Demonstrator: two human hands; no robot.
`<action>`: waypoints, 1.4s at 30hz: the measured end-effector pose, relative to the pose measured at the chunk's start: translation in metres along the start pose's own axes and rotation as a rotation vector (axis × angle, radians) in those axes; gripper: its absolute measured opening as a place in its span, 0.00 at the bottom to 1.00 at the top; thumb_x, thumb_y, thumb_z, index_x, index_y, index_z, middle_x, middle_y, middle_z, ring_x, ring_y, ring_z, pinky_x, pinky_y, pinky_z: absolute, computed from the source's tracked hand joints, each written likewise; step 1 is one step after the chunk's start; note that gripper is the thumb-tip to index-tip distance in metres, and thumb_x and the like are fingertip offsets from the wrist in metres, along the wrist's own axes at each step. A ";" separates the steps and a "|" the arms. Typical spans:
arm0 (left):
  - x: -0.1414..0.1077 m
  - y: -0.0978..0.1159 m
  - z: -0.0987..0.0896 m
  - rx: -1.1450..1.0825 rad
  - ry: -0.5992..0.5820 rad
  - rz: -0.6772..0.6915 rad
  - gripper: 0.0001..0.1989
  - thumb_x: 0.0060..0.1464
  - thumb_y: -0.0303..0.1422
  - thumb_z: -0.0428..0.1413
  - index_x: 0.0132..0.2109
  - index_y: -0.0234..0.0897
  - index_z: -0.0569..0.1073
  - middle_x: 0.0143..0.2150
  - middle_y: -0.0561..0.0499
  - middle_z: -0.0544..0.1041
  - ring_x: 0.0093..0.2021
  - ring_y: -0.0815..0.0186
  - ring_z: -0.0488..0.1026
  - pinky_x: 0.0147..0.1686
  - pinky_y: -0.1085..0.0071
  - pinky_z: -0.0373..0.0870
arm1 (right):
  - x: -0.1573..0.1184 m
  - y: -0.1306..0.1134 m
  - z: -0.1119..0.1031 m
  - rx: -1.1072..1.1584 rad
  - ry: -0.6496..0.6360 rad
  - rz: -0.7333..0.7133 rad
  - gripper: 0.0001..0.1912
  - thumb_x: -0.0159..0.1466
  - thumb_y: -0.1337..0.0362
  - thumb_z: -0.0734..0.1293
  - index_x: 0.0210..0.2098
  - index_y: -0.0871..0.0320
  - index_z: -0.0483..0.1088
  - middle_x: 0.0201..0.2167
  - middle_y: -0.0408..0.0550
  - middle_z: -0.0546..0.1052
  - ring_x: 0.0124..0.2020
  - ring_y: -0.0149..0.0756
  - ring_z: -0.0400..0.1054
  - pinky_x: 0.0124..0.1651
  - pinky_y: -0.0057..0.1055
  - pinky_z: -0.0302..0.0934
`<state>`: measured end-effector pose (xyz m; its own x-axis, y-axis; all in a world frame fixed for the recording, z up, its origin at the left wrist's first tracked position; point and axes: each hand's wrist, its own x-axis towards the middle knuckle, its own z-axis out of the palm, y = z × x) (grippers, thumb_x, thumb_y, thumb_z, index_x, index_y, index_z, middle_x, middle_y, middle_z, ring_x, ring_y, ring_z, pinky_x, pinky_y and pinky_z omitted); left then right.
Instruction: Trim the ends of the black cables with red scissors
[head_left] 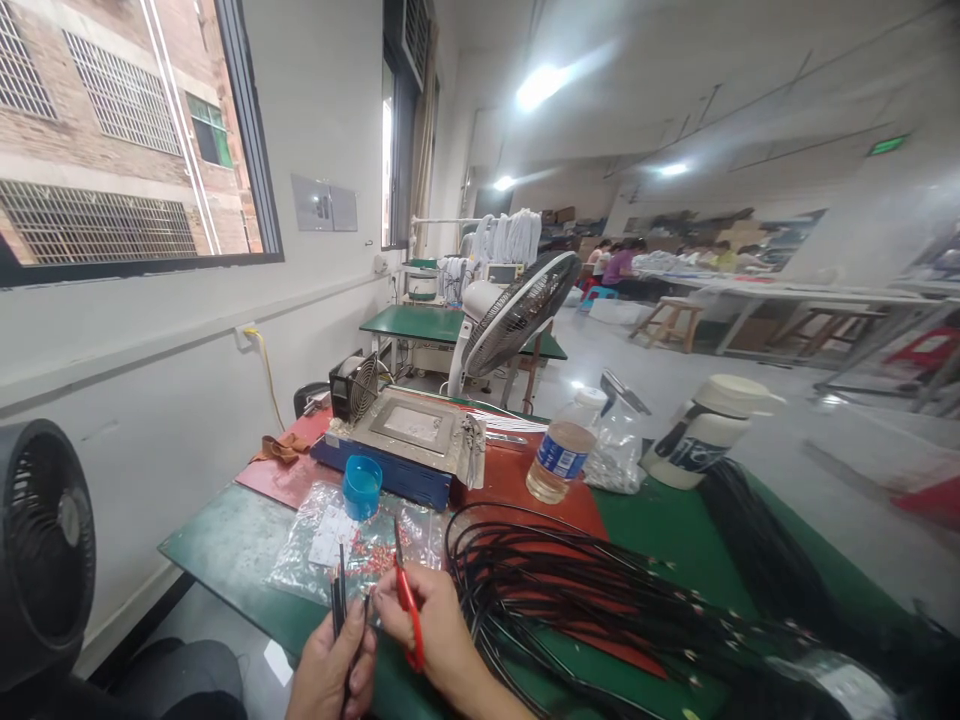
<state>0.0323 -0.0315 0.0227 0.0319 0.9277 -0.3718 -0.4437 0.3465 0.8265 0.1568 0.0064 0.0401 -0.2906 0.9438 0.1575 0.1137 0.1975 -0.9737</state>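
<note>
My left hand (330,665) is closed around a few black cables (338,595) whose ends point upward. Close beside it, my right hand (442,625) grips red-handled scissors (409,605), blades up and away from me. Its thumb and fingertips also pinch near a cable end by the left hand; exactly what they touch is too small to tell. Just beyond both hands lies a clear plastic bag (292,555) with small red pieces (375,555) and a white label on it. A blue round container (362,488) stands at the bag's far edge.
A blue solder pot (397,480) with a small fan (355,388) sits behind the bag. Coiled black cables (555,590) cover the right side. A bottle (559,455) and a white jug (705,430) stand farther back. Another fan (49,540) is at left; people sit far off.
</note>
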 end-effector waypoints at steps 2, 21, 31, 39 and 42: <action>-0.001 0.004 -0.004 -0.040 -0.035 -0.023 0.26 0.35 0.56 0.59 0.21 0.35 0.66 0.08 0.64 0.56 0.07 0.82 0.46 0.09 0.80 0.40 | -0.002 -0.005 -0.003 -0.243 0.005 -0.273 0.13 0.58 0.60 0.63 0.20 0.60 0.67 0.17 0.42 0.65 0.20 0.26 0.56 0.24 0.24 0.48; -0.023 0.033 -0.018 -0.392 -0.336 -0.279 0.21 0.39 0.47 0.64 0.19 0.33 0.69 0.08 0.63 0.54 0.06 0.84 0.46 0.07 0.84 0.40 | 0.000 -0.012 -0.018 -1.024 0.158 -0.810 0.13 0.66 0.66 0.54 0.27 0.58 0.64 0.25 0.45 0.67 0.28 0.34 0.54 0.32 0.32 0.41; -0.021 0.029 -0.010 -0.471 0.132 -0.166 0.07 0.47 0.30 0.62 0.28 0.32 0.73 0.20 0.51 0.75 0.21 0.71 0.73 0.21 0.78 0.69 | -0.002 -0.019 -0.017 -0.803 0.188 -0.965 0.17 0.68 0.65 0.52 0.28 0.60 0.67 0.20 0.45 0.67 0.22 0.30 0.55 0.26 0.30 0.44; -0.023 0.028 -0.003 -0.633 0.026 -0.269 0.13 0.57 0.31 0.52 0.30 0.25 0.76 0.24 0.42 0.78 0.28 0.63 0.77 0.26 0.75 0.72 | -0.010 -0.036 0.001 -0.968 -0.026 -1.288 0.13 0.64 0.74 0.57 0.28 0.61 0.69 0.18 0.41 0.67 0.20 0.27 0.57 0.23 0.29 0.45; -0.023 0.026 -0.002 -0.635 0.009 -0.282 0.12 0.56 0.29 0.53 0.27 0.28 0.75 0.21 0.46 0.75 0.23 0.68 0.74 0.22 0.77 0.71 | -0.011 -0.035 0.004 -0.998 -0.015 -1.321 0.14 0.63 0.75 0.57 0.24 0.60 0.68 0.17 0.41 0.66 0.19 0.27 0.56 0.22 0.29 0.45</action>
<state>0.0186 -0.0443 0.0522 0.2170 0.8122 -0.5416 -0.8578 0.4235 0.2914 0.1521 -0.0125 0.0713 -0.6840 -0.0044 0.7295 0.3210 0.8961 0.3064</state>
